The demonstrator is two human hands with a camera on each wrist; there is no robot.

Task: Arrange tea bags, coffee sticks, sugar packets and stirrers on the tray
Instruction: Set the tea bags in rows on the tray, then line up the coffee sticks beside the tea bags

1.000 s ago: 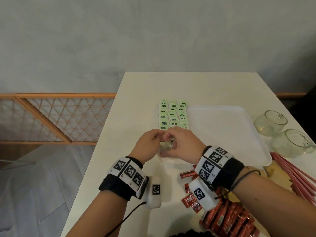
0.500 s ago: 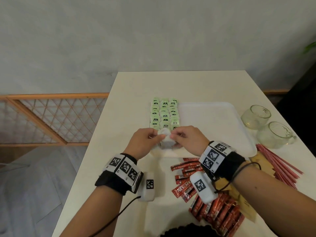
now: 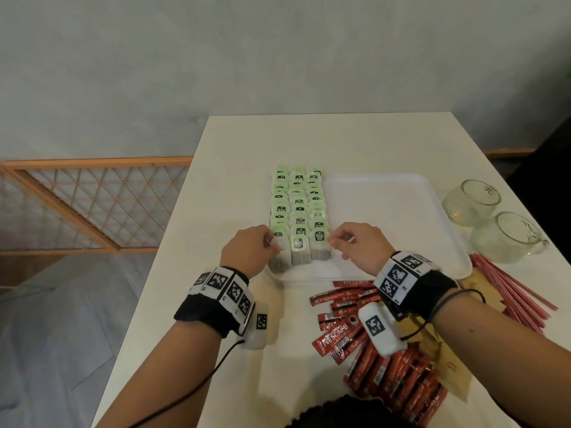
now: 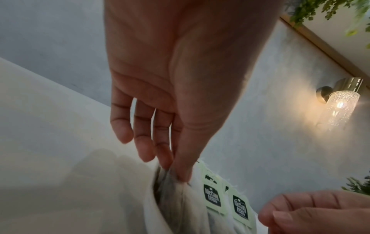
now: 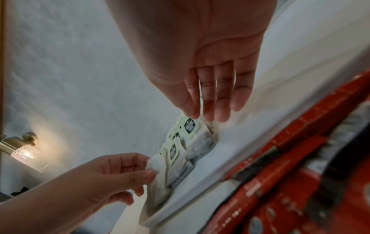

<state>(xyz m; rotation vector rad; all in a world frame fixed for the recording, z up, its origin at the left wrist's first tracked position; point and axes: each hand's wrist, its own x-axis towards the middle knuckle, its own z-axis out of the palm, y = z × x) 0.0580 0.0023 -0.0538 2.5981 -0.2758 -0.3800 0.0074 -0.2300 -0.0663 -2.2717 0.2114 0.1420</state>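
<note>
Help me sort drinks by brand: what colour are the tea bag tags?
Pale green tags with a dark logo patch; the left wrist view shows them best.

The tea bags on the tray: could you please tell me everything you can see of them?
The tea bags are whitish paper sachets with dark contents, each with a pale green tag printed with a dark logo. They lie overlapping in three neat columns along the left side of the white tray. The left hand pinches the nearest bag of the left column; the right hand hovers at the right column's near bag, seemingly pinching a string, though contact is unclear.
</note>
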